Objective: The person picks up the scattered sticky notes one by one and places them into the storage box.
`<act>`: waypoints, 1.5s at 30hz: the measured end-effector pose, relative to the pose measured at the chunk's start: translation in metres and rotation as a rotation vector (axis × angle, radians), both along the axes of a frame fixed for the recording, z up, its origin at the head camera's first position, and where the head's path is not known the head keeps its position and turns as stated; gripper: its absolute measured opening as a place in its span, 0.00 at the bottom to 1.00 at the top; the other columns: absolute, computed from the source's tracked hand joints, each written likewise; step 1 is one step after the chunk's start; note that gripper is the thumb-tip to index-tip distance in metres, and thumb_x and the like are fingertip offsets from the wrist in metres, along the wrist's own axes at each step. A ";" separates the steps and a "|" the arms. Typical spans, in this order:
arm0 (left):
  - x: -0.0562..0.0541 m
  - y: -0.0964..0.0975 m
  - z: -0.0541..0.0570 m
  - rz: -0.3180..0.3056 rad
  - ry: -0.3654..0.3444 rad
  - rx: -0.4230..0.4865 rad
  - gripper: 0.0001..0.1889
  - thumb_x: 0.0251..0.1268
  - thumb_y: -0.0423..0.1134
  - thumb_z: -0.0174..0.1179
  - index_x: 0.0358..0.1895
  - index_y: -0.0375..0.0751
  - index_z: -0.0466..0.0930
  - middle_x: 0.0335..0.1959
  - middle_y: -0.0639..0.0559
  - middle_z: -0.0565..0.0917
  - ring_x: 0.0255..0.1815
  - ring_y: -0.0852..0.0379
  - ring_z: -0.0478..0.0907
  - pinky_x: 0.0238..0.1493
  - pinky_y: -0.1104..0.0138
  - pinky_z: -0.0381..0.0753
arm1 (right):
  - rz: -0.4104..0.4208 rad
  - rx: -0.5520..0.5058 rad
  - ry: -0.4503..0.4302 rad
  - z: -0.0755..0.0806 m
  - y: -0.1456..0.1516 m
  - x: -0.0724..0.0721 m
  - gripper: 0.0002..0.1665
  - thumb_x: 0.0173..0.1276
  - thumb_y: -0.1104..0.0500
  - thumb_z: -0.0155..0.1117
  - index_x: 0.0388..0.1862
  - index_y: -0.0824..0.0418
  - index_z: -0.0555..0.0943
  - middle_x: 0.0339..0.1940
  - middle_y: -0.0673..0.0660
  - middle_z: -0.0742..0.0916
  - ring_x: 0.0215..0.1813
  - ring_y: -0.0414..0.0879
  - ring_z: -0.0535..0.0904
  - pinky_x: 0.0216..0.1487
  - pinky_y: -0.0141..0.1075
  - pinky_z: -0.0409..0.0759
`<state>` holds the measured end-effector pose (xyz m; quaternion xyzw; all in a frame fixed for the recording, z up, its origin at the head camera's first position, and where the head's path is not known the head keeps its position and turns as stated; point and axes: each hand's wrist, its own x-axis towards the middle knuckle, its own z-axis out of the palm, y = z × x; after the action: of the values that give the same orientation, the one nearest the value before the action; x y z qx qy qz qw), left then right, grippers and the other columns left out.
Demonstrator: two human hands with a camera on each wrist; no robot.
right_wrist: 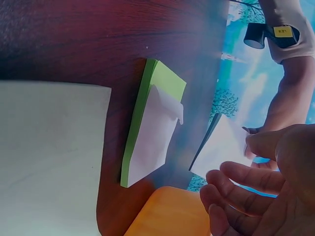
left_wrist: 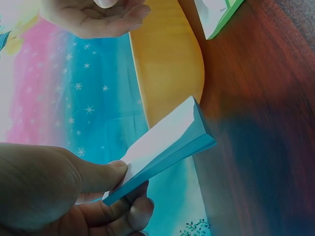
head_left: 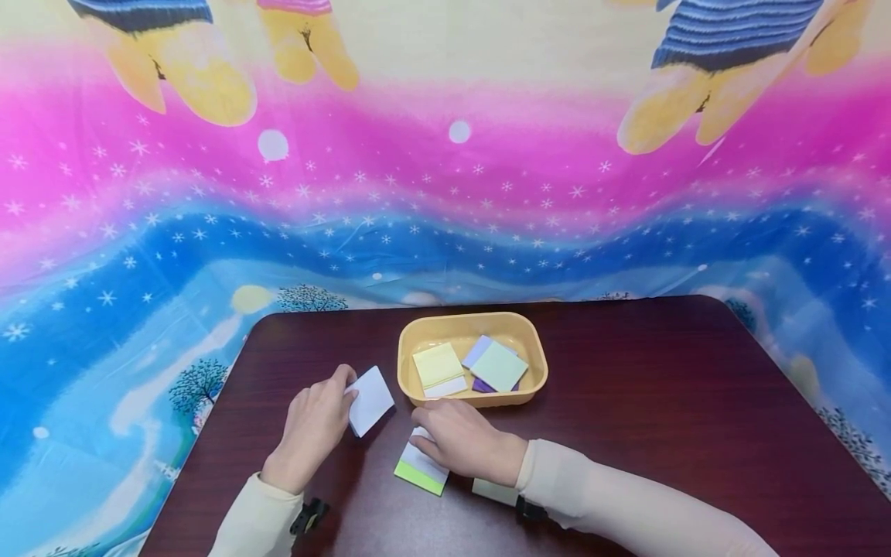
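Left hand pinching white pad, thumb on its face, pad tilted, just beside tub's near left corner. Right hand loose, fingers slightly bent, above green pad, not gripping it. Green pad on bench, near tub's near edge, white sheet on it with one curled corner. Pale pad partly hidden by right sleeve. Tub near bench's far edge: yellow pad left, mint pad over purple one right
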<state>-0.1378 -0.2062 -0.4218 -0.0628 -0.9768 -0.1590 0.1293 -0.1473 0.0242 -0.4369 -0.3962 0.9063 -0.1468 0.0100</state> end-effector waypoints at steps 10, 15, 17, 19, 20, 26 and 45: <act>-0.002 -0.001 0.008 -0.016 0.027 0.002 0.10 0.64 0.33 0.67 0.45 0.38 0.78 0.25 0.42 0.86 0.13 0.57 0.67 0.17 0.65 0.65 | 0.012 -0.008 0.018 0.005 0.001 -0.002 0.09 0.72 0.51 0.66 0.40 0.55 0.85 0.31 0.47 0.86 0.30 0.35 0.75 0.32 0.27 0.72; -0.002 -0.001 0.010 -0.024 0.037 0.004 0.10 0.65 0.33 0.67 0.46 0.39 0.78 0.24 0.44 0.85 0.13 0.57 0.67 0.17 0.66 0.64 | 0.020 -0.015 0.047 0.006 0.002 -0.002 0.08 0.71 0.51 0.67 0.37 0.54 0.84 0.28 0.45 0.84 0.29 0.35 0.73 0.30 0.26 0.69; -0.002 -0.001 0.011 -0.025 0.040 0.008 0.10 0.65 0.32 0.67 0.46 0.39 0.78 0.23 0.45 0.84 0.13 0.58 0.66 0.17 0.66 0.64 | 0.023 -0.020 0.056 0.006 0.002 -0.002 0.08 0.71 0.51 0.67 0.36 0.54 0.83 0.27 0.45 0.83 0.28 0.35 0.73 0.30 0.26 0.69; -0.001 -0.001 0.013 -0.028 0.044 0.010 0.10 0.65 0.32 0.66 0.46 0.39 0.78 0.23 0.44 0.84 0.13 0.58 0.66 0.17 0.66 0.63 | 0.023 -0.023 0.064 0.007 0.002 -0.002 0.08 0.71 0.51 0.67 0.35 0.54 0.83 0.27 0.45 0.83 0.28 0.36 0.73 0.30 0.27 0.70; -0.001 0.000 0.014 -0.029 0.047 0.011 0.10 0.65 0.32 0.66 0.46 0.39 0.78 0.23 0.44 0.84 0.13 0.58 0.66 0.17 0.66 0.63 | 0.023 -0.024 0.067 0.007 0.002 -0.002 0.09 0.71 0.51 0.67 0.35 0.54 0.83 0.27 0.46 0.83 0.28 0.36 0.73 0.30 0.27 0.70; -0.001 0.001 0.020 -0.031 0.079 0.006 0.09 0.66 0.32 0.66 0.46 0.40 0.78 0.26 0.43 0.86 0.14 0.54 0.70 0.18 0.64 0.65 | 0.014 -0.033 0.071 0.009 0.003 -0.003 0.09 0.72 0.52 0.66 0.34 0.54 0.83 0.26 0.46 0.82 0.28 0.36 0.72 0.30 0.28 0.69; -0.003 0.004 0.030 -0.037 0.109 0.016 0.10 0.65 0.32 0.66 0.46 0.40 0.77 0.28 0.42 0.87 0.16 0.52 0.73 0.19 0.63 0.67 | -0.018 -0.078 0.086 0.014 0.012 -0.007 0.09 0.72 0.52 0.66 0.40 0.56 0.85 0.33 0.49 0.87 0.35 0.41 0.81 0.38 0.32 0.78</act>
<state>-0.1404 -0.2026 -0.3914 -0.0884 -0.9657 -0.1653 0.1798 -0.1544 0.0364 -0.4231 -0.3939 0.9031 -0.1647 -0.0457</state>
